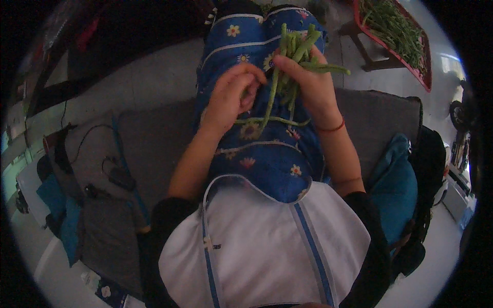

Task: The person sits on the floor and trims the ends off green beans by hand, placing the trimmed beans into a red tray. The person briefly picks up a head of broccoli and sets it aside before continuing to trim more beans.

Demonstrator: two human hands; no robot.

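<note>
A bunch of long green beans (294, 48) is gripped in my right hand (314, 82), above my lap. Their ends stick out past the thumb, and one bean points off to the right. Just left of the bunch, my left hand (235, 94) has its fingers curled inward; a trace of green shows among them, but what it is stays unclear. A single long bean (285, 120) lies across the blue flowered apron (246, 154) on my lap, its left end near my left wrist. Another bean (271, 96) hangs down from the bunch toward it.
At the upper right, a red tray (400, 57) heaped with long green beans (396, 30) rests on a brown stool (358, 48). I sit on a grey sofa (154, 134). A teal cushion (396, 188) is at my right; a dark cabled device (119, 175) lies at my left.
</note>
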